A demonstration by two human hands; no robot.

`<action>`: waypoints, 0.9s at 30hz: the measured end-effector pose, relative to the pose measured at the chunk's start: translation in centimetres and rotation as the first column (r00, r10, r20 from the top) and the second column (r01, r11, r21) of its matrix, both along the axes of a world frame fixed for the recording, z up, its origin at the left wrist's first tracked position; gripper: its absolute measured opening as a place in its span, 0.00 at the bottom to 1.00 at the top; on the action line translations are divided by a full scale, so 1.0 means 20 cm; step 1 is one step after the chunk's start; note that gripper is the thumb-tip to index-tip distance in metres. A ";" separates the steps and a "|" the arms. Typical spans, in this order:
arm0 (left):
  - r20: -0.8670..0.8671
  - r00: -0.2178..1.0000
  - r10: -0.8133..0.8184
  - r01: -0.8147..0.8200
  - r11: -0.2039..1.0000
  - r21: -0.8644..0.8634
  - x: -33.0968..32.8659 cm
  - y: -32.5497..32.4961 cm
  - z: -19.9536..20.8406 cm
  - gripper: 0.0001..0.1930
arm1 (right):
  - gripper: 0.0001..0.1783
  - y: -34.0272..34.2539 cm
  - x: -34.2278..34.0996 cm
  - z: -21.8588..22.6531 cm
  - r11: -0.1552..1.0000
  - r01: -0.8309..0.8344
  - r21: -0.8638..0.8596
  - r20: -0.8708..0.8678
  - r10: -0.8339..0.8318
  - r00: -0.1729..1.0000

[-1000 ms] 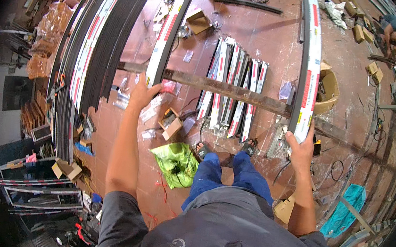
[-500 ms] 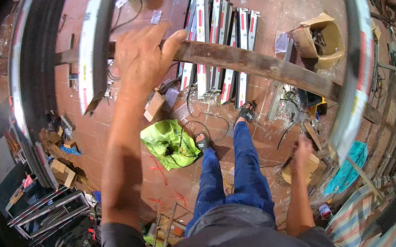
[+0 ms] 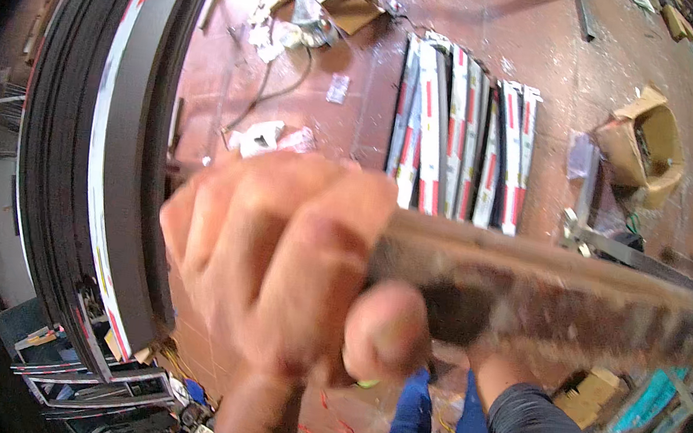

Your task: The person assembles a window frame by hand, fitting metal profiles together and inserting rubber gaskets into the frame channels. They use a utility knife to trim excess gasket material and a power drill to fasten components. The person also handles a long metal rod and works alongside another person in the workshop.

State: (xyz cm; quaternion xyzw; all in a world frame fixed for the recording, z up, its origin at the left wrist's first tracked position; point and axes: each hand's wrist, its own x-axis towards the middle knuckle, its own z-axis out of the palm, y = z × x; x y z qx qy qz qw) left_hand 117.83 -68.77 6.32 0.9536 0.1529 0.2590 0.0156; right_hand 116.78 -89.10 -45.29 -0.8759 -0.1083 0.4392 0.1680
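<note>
Left hand wraps round a worn wooden bar, and the work seems to have come as far as that grip: the bar is held, with no sign of its being set down. How much is left cannot be told for certain. Beyond the bar, white-and-red strips lie side by side on the floor, and many long dark strips are gathered toward the left edge of the floor. The bar passes out to the right from between the bent fingers and the thumb, nearer the eye than the strips on the floor. Those fingers curl over it, knuckles up, leaving no visible gap. A right forearm reaches up behind the bar, which hides the right hand, so its state cannot be told. A cardboard box stands toward the floor's right edge.
</note>
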 end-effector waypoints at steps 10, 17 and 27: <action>-0.132 0.971 -0.199 0.183 0.975 -0.127 -0.01 0.02 0.13 0.33 | 0.66 0.37 0.03 -0.14 0.983 0.184 0.009 0.133 -0.183 0.974; 0.063 0.998 -0.021 0.018 0.998 0.057 0.06 -0.02 -0.01 0.31 | 0.58 0.02 0.18 0.19 0.946 0.148 0.288 0.255 -0.224 0.941; 0.281 0.958 -0.049 0.029 0.997 0.075 0.06 -0.02 -0.03 0.19 | 0.55 -0.98 0.13 1.06 0.938 -0.121 0.326 0.377 -0.012 0.926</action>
